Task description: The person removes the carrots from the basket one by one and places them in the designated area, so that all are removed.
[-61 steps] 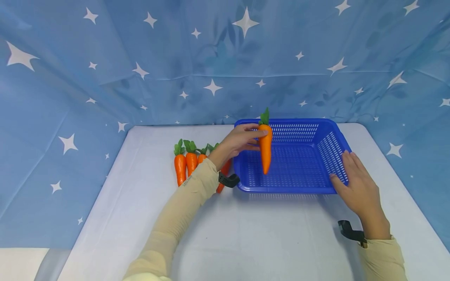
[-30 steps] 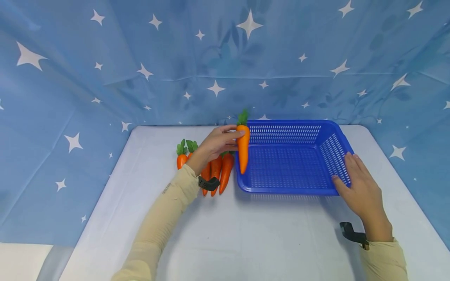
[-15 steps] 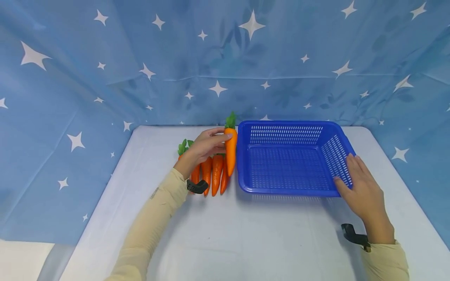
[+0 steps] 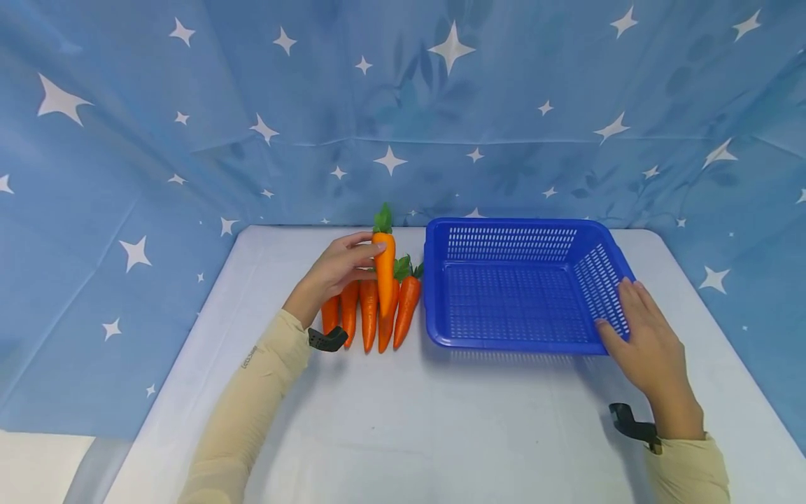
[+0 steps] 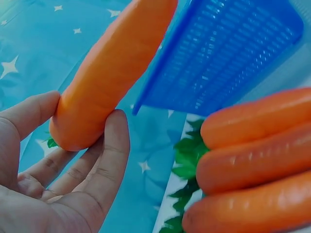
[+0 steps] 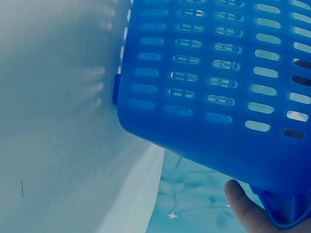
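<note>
My left hand (image 4: 336, 269) pinches an orange carrot (image 4: 385, 280) near its leafy green top, thumb on one side and fingers on the other. It hangs tip down in front of a row of several darker orange carrots (image 4: 408, 308) on the table. In the left wrist view, the held carrot (image 5: 112, 73) crosses above three of those in the row (image 5: 257, 162). My right hand (image 4: 651, 350) rests at the right end of a blue plastic basket (image 4: 516, 344), fingers straight. The right wrist view shows its thumb (image 6: 243, 206) at the basket's rim.
The blue basket has slotted walls and holds nothing. It stands right of the carrot row, on a white-covered table (image 4: 441, 427). Behind and beside the table hangs a blue curtain (image 4: 315, 91) with white stars.
My left hand has carried the held carrot leftward, from over the basket to in front of the row of carrots. My right hand has stayed at the basket's right end.
</note>
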Available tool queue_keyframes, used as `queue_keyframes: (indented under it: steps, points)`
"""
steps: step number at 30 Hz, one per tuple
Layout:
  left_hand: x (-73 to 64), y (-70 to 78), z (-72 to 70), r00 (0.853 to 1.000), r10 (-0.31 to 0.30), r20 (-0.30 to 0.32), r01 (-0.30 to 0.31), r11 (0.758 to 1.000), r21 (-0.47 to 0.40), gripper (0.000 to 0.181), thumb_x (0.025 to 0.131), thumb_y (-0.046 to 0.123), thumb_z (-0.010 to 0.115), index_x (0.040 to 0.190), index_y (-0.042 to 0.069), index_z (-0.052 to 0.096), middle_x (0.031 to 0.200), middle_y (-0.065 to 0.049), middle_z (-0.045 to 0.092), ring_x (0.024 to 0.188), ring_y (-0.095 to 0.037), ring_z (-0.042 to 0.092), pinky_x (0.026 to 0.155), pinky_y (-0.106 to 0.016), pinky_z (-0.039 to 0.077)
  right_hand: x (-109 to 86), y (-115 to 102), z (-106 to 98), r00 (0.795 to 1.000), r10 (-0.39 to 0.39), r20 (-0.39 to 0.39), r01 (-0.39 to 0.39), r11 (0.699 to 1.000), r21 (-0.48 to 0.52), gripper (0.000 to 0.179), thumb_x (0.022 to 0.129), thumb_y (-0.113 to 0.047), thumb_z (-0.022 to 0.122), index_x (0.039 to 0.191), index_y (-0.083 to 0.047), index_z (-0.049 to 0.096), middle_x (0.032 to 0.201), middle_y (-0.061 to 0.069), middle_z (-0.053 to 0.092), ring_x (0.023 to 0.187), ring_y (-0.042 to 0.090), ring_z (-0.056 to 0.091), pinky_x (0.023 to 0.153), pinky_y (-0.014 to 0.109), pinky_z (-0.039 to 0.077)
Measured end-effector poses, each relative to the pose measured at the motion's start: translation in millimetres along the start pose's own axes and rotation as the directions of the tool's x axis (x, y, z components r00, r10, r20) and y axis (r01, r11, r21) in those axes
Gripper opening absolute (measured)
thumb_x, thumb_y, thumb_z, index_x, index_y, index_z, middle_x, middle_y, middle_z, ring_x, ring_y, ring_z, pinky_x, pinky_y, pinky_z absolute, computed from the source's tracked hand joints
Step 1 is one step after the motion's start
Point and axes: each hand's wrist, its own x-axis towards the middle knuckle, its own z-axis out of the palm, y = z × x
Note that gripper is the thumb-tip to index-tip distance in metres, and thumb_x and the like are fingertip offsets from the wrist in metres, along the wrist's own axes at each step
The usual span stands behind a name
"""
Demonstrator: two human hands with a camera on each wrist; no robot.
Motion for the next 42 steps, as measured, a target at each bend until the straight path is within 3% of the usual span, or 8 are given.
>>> queue_keyframes:
  steps: [7, 23, 42]
  points:
    - [-11.4, -2.1, -20.5, 0.999, -0.003, -0.033, 0.003, 1.0, 0.008, 0.06, 0.106, 0.02, 0.069, 0.16, 0.005, 0.047, 0.132, -0.016, 0.066, 0.1, -0.024, 0.07, 0.093, -0.038, 0.063, 0.7, -2, -1, 1.0, 0.001, 0.002, -0.001, 1.0, 0.005, 0.077, 0.108, -0.035, 0.047, 0.168, 0.003, 0.017, 0.173, 0.026, 0.019, 0.163, 0.037, 0.007, 0.123, 0.073, 0.015]
    - [-34.2, -21.3, -64.4, 0.993, 0.037, -0.114, -0.034, 0.999, 0.034, 0.063, 0.107, 0.024, 0.068, 0.161, 0.001, 0.044, 0.135, -0.014, 0.063, 0.104, -0.02, 0.07, 0.093, -0.03, 0.061, 0.2, -3, -1, 1.0, 0.001, 0.005, -0.001, 1.0, -0.006, 0.077, 0.108, -0.034, 0.046, 0.167, 0.006, 0.017, 0.172, 0.029, 0.019, 0.163, 0.04, 0.007, 0.124, 0.071, 0.012]
    - [-64.7, -38.7, -101.9, 0.979, 0.021, -0.202, -0.008, 0.998, 0.064, 0.069, 0.109, 0.027, 0.066, 0.165, 0.0, 0.035, 0.133, -0.01, 0.061, 0.102, -0.017, 0.069, 0.092, -0.028, 0.061, -1.1, -3, 0, 1.0, 0.006, 0.01, -0.006, 1.0, -0.015, 0.077, 0.109, -0.034, 0.046, 0.168, 0.005, 0.015, 0.172, 0.029, 0.018, 0.163, 0.04, 0.007, 0.125, 0.07, 0.012]
